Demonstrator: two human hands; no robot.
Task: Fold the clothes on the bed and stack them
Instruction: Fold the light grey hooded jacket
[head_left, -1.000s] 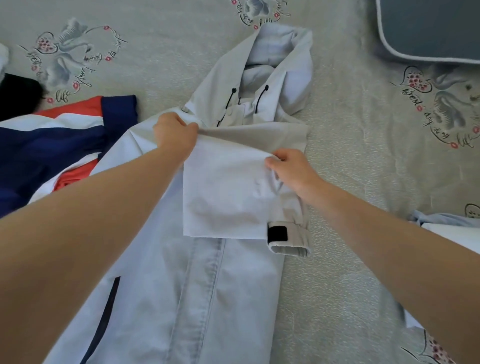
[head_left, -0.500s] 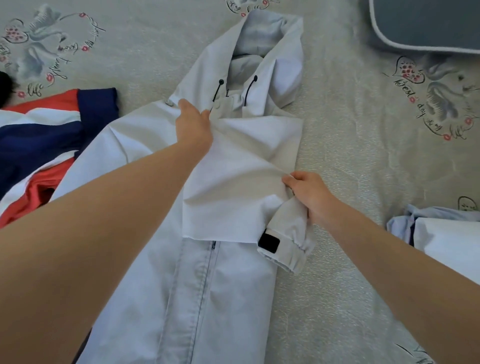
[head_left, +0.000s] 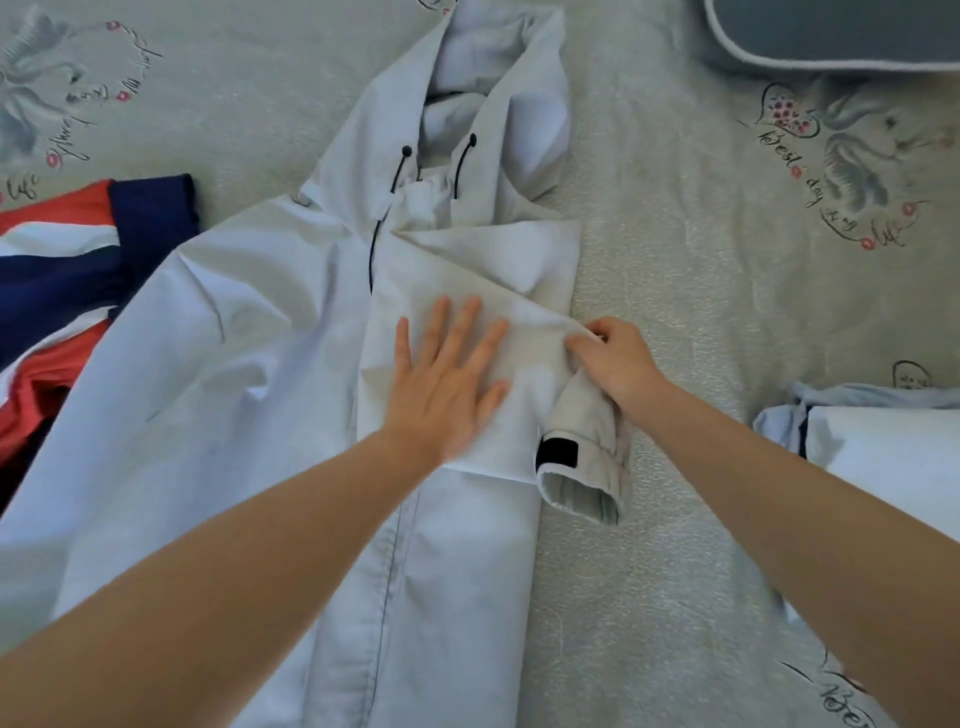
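We are working on a pale hooded jacket (head_left: 270, 332) lying front-up along the middle of the bed (head_left: 675, 312), hood toward the far end. Our left hand (head_left: 447, 379) is pressing flat on the folded-in sleeve panel, fingers straight and spread apart. Our right hand (head_left: 613, 358) is pinching the fold's right edge just above the cuff (head_left: 582, 467), fingers curled on the cloth.

The fabric is looking thin, light and limp, creasing easily and probably a little slick, so folds are likely needing a flat palm to stay put. We are judging the seams, the cuff and the fold edges to be the best places to take hold.

The jacket's left sleeve and hem are running out of view, partly under our forearms. A red, white and navy garment (head_left: 62, 270) at the left is cut off, and so is what seems to be an already folded light garment (head_left: 883, 447) at the right.
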